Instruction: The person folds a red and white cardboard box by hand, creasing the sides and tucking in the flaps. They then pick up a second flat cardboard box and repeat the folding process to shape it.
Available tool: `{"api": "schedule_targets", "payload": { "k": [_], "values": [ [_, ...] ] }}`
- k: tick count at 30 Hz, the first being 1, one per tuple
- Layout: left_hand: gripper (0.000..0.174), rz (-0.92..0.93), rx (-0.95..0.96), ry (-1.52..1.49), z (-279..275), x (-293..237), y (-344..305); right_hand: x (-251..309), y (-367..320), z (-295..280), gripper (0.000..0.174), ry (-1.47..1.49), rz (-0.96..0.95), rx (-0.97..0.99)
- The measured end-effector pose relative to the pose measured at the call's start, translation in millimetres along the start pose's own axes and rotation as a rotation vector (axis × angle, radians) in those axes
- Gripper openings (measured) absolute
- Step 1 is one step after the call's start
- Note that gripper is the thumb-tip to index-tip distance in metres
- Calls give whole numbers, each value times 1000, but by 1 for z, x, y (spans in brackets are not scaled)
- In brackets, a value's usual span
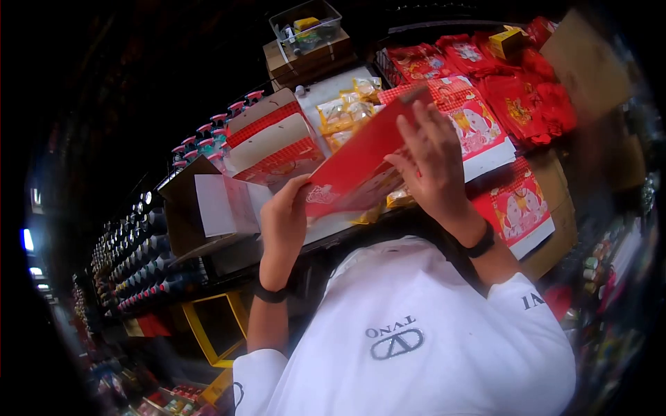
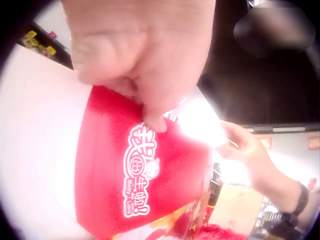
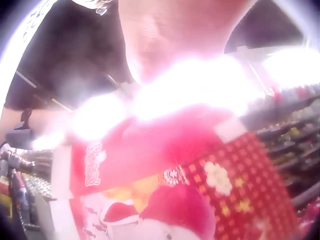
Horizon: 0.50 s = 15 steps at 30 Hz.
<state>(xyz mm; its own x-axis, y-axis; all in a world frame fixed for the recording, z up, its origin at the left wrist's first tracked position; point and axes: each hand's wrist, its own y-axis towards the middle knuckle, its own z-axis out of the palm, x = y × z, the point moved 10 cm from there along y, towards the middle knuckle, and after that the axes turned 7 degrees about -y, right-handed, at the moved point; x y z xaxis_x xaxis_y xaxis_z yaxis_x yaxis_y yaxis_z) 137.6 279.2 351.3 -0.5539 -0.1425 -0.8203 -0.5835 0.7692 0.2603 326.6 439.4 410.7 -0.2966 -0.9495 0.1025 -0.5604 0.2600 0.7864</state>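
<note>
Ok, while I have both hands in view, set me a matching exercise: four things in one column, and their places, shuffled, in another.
Things
1. red carton
2. clear plastic bin
3. yellow-edged packets
4. yellow frame

Places
A. lying in a group on the white surface
B. low down, at the lower left of the head view
C. gripped by the left hand, with the right hand at its other end
D. on top of a brown cardboard box

Right pairs: 1-C, 2-D, 3-A, 4-B
</note>
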Motion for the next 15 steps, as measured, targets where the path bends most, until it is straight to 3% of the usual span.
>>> {"api": "schedule_targets", "payload": {
  "k": [4,5,9,11,14,15],
  "values": [
    [18,-105,-116,-301,-21,27,-13,-56,-47,20,80,247,401,-59],
    [18,-107,-128,-394,-22,37,-17,-74,-69,40,84,353,599,36],
    [16,-138,-209,-533,-36,46,-26,-142,-163,121,76,733,1110,19],
    [16,-153,-210,-644,-40,48,-26,-158,-184,139,70,940,1251,54],
    [21,-157,-182,-758,-43,55,-23,-164,-199,136,60,1009,1442,15],
    [22,-158,-167,-787,-43,55,-21,-154,-178,117,50,1091,1335,37]
  ]
}}
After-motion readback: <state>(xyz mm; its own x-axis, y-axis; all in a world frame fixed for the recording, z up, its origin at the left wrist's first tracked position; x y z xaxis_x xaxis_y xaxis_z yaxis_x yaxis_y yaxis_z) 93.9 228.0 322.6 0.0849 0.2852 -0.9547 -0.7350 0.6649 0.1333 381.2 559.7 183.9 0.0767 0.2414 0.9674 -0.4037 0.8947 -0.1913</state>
